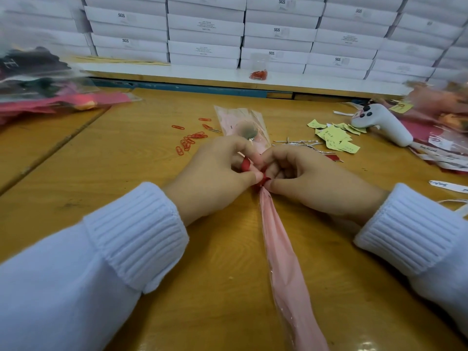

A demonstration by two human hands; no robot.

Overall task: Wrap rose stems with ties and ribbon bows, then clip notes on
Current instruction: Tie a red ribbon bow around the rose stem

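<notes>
wrapped rose point(281, 262) lies flat on the wooden table point(126, 160), in a pink sleeve with clear film over it. Narrow stem end points at the near edge, bottom centre-right; wide end points away, past the hands, and the bloom inside is too blurred to read. The red ribbon point(245, 165) sits at the gathered neck of the sleeve, right between both hands. left hand point(215, 178): fingers curled, thumb and fingertips pinching a loop of the ribbon on the left side of the neck. right hand point(311, 181): fingers curled in, thumb and forefinger pinching the ribbon at the neck from the right. Both hands touch the sleeve at that point, wrists low to the table, white ribbed cuffs point(136, 236) on both arms. Just left of the wide end is a scatter of red paper clips point(190, 142). Just right of it lie silver twist ties point(298, 143), then a heap of yellow notes point(334, 139). Beyond the notes a white handheld device point(382, 125) with dark buttons lies on its side. White paper strips point(447, 186) lie near the right edge. Piles of wrapped flowers sit at far left point(50, 97) and far right point(445, 110), both blurred. Behind the table a white ledge holds a small bag of red clips point(258, 74), and stacked white boxes point(205, 34) fill the back.
</notes>
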